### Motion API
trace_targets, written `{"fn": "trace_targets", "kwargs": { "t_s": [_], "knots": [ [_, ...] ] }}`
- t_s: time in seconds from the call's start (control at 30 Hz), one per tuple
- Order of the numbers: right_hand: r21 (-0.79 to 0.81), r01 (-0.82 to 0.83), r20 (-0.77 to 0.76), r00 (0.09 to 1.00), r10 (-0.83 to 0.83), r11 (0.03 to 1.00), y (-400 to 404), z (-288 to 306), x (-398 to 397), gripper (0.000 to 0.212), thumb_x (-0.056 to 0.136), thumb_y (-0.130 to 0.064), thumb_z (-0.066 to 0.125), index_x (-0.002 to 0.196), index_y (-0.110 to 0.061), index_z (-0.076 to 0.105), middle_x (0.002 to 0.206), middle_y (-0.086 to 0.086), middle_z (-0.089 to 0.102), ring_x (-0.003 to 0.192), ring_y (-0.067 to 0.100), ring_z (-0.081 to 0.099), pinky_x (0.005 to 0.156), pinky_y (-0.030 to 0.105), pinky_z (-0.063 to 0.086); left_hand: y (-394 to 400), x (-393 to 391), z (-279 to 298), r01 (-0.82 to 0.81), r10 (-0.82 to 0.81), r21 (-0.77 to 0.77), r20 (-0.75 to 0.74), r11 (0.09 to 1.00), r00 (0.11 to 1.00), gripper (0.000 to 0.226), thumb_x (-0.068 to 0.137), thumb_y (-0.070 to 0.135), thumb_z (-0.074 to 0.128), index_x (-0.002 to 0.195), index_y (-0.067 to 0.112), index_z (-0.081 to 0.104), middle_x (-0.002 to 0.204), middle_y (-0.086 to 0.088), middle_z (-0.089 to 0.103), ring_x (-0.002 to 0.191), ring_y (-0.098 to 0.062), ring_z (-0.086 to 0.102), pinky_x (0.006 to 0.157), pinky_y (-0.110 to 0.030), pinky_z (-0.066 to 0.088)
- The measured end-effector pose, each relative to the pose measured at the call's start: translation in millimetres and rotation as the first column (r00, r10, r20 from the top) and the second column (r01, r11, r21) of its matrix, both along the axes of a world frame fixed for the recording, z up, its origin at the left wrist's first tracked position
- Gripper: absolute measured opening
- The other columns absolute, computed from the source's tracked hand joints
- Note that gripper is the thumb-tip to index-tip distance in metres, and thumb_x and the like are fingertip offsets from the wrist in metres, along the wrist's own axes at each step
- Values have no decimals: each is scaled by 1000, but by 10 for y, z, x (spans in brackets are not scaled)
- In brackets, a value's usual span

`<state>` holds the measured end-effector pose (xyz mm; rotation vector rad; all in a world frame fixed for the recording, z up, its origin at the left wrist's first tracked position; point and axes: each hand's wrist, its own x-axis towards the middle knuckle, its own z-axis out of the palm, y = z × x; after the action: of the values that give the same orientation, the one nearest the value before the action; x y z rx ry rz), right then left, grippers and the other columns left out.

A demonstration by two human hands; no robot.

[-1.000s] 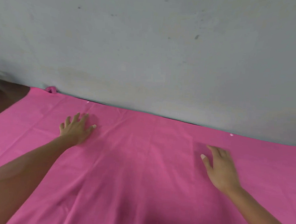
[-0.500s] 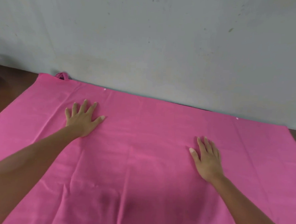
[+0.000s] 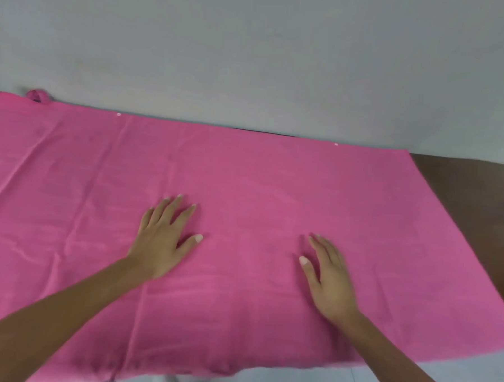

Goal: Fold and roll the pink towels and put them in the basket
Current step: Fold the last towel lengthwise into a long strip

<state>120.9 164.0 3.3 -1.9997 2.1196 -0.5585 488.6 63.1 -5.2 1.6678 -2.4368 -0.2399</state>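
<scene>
A large pink towel lies spread flat over a table, its near edge hanging over the front. A small hanging loop sticks up at its far left corner. My left hand lies flat on the towel near the middle, fingers spread and straight. My right hand rests flat on the towel a little to the right, fingers straight and together. Neither hand holds anything. No basket is in view.
A grey wall stands right behind the table's far edge. Bare dark brown tabletop shows to the right of the towel. Light tiled floor is visible below the towel's near edge.
Both hands have slid toward me and closer together across the towel, the left moving from the far left to the middle. The view has tilted down, showing the towel's near edge and the floor.
</scene>
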Motion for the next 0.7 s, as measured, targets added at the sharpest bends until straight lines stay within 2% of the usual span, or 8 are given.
{"fn": "trace_targets", "kwargs": {
  "t_s": [0.17,0.23,0.33,0.43,0.6,0.7],
  "knots": [
    [81,91,-41,995,-88,992,743,-32,-700,73,98,-66,17,158,-27,28,164,-7,24,152,13,15,124,33,12,448,-955,25,228,-228,-22,-19,973,973,78,93,74,21,157,29,29,165,-4,19,153,-28,12,121,-51,16],
    [107,135,-77,989,-128,985,993,-67,-1054,76,97,-69,12,159,-27,24,166,-4,20,153,15,12,124,33,8,604,-1325,32,313,-313,-19,-2,950,950,76,93,74,19,158,34,23,166,0,13,154,-24,8,122,-50,16],
    [134,178,-126,979,-162,975,1316,-95,-1626,78,95,-73,7,159,-30,17,166,-8,8,155,15,2,125,37,5,770,-1783,23,410,-410,8,10,912,912,75,94,74,16,159,37,11,167,5,1,154,-19,-2,125,-42,8],
    [137,232,-124,969,-216,963,1526,-103,-2204,77,93,-76,6,159,-35,15,167,-8,6,155,13,-4,126,41,3,874,-2018,-46,438,-437,11,59,899,897,74,95,75,11,159,39,9,168,7,0,154,-16,-4,125,-44,11],
    [158,407,-137,911,-388,900,1695,-153,-2935,82,90,-80,2,159,-37,9,169,-2,4,155,19,-4,126,46,2,893,-2039,-42,413,-413,13,30,911,910,73,94,75,15,157,38,22,166,9,14,153,-13,7,123,-42,14],
    [164,477,-120,879,-462,864,1772,-146,-3139,88,86,-82,0,160,-36,10,169,-2,5,155,23,-3,125,46,-1,906,-2107,12,388,-390,41,35,921,920,76,92,77,18,156,36,27,164,6,20,152,-18,14,122,-40,13]
  ]
}}
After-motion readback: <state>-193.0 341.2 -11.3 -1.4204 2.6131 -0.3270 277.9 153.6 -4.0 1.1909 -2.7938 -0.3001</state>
